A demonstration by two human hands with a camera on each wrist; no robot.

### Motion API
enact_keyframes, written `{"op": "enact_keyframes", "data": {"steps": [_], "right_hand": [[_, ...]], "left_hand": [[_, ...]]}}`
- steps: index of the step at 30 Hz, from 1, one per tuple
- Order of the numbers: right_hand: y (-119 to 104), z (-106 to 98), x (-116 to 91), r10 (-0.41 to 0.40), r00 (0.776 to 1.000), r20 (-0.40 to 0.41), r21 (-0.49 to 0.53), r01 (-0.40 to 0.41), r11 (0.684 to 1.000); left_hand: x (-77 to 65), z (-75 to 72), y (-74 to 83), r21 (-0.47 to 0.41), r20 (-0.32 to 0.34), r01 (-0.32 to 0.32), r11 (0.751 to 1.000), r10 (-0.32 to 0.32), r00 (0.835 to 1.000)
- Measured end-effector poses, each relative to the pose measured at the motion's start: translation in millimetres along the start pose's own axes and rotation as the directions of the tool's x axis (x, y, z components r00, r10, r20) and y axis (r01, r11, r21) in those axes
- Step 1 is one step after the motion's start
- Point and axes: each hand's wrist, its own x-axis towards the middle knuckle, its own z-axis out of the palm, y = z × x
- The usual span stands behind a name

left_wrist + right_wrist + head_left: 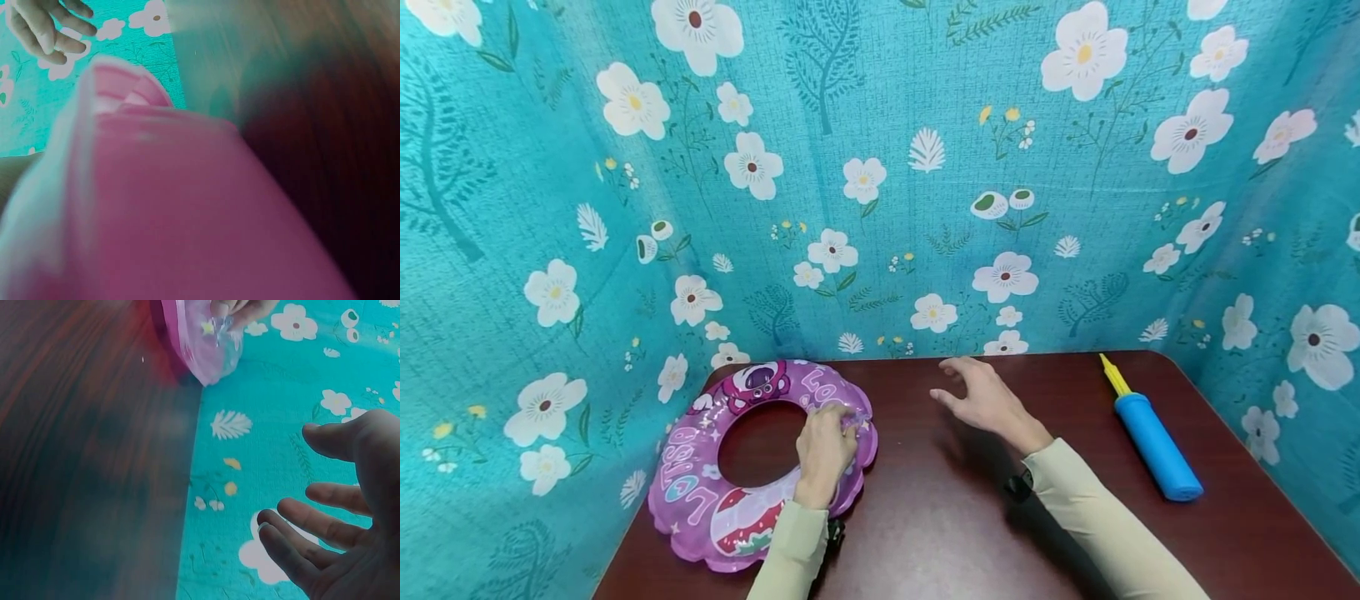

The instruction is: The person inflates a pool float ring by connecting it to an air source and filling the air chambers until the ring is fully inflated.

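Observation:
A pink-purple inflatable swim ring (pixel 688 467) with a bear print and lettering lies on the left of the table. My left hand (pixel 827 450) is on its right side, fingers curled at the ring's surface. In the right wrist view, the left fingers (pixel 253 311) pinch near a clear part of the ring (pixel 199 344); a valve there cannot be made out for sure. The ring (pixel 206 206) fills much of the left wrist view, blurred. My right hand (pixel 988 400) hovers over the middle of the table, fingers loosely bent and apart, holding nothing.
A blue hand pump (pixel 1157 446) with a yellow nozzle lies on the right of the dark wooden table (pixel 917 517). Behind the table and at its sides hangs a teal flowered curtain (pixel 895 225). Each wrist wears a dark strap.

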Motion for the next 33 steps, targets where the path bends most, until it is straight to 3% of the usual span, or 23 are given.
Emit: {"op": "enact_keyframes", "data": {"steps": [10, 18, 27, 33], "right_hand": [[-13, 40, 16, -0.004, 0.999, 0.052, 0.113, -0.002, 0.994], [-23, 73, 23, -0.058, 0.990, 0.127, 0.128, 0.041, 0.991], [-40, 98, 27, -0.101, 0.981, 0.168, 0.204, 0.066, 0.977], [-43, 108, 30, -0.134, 0.977, 0.168, 0.199, 0.099, 0.975]], "left_hand": [[0.7, -0.1, 0.6, -0.001, -0.006, -0.012, 1.000, 0.012, 1.000], [0.8, -1.3, 1.4, -0.004, -0.008, -0.005, 1.000, 0.005, 1.000], [1.7, -0.3, -1.6, -0.003, -0.012, -0.014, 1.000, 0.014, 1.000], [1.6, -1.2, -1.1, -0.011, -0.009, -0.016, 1.000, 0.016, 1.000]]}}
